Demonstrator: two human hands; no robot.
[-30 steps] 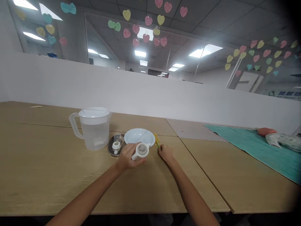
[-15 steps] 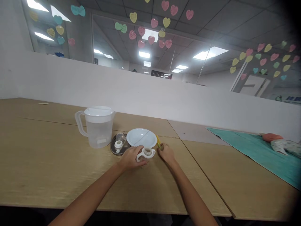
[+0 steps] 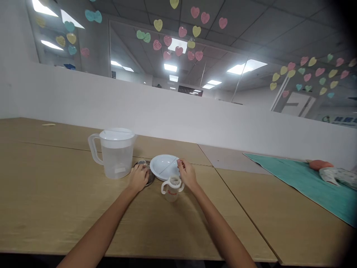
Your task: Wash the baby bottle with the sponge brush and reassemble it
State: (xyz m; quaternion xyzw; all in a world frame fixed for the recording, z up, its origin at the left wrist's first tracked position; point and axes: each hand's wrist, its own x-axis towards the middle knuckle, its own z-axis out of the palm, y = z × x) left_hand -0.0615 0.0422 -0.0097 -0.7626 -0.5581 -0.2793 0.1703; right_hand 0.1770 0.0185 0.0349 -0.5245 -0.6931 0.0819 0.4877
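Note:
A clear baby bottle with two white handles and no top on it stands upright on the table in front of a white bowl. My left hand reaches over a small round metal tray with its fingers curled down. They cover the tray's middle, so what they grip is hidden; a clear dome cap shows just behind them. Over the bowl's right rim, my right hand is closed, fingertips together. Whatever it may hold is hidden. It is close to the bottle's right handle.
A lidded clear plastic pitcher with liquid in it stands left of the tray. A green cloth lies at the right, bearing an orange item and a pale patterned cloth. A white wall runs behind the table.
My left hand has let go of the bottle and moved left onto the tray. My right hand has risen slightly and moved left to the bowl's rim; the yellow-green item at its fingers no longer shows.

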